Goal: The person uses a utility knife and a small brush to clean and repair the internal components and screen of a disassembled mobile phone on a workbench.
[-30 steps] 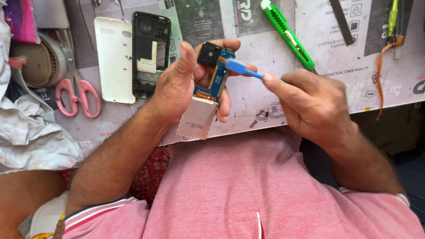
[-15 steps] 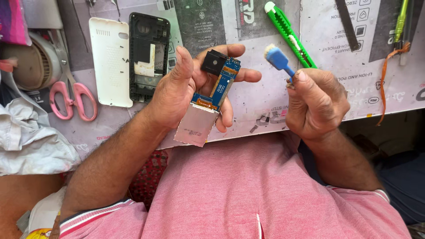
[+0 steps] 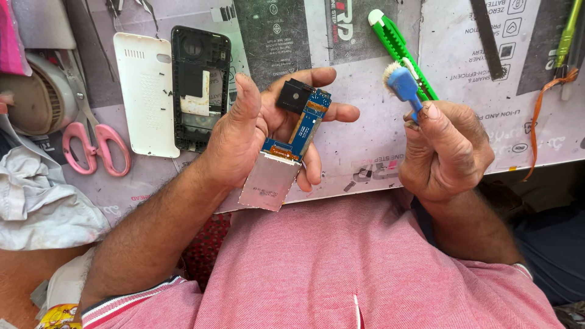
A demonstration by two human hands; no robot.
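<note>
Left hand [image 3: 256, 131] curled around a blue phone circuit board [image 3: 301, 128], small screen [image 3: 269, 181] hanging below it. Right of the board, well apart, right hand [image 3: 445, 152] fisted on a blue brush [image 3: 403, 85], bristles up. Left of the board: black phone frame [image 3: 200, 85], white back cover [image 3: 146, 91], pink scissors [image 3: 94, 143]

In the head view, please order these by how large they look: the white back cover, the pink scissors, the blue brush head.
1. white back cover
2. pink scissors, partly hidden
3. blue brush head, held nearer the camera in the right hand
</note>
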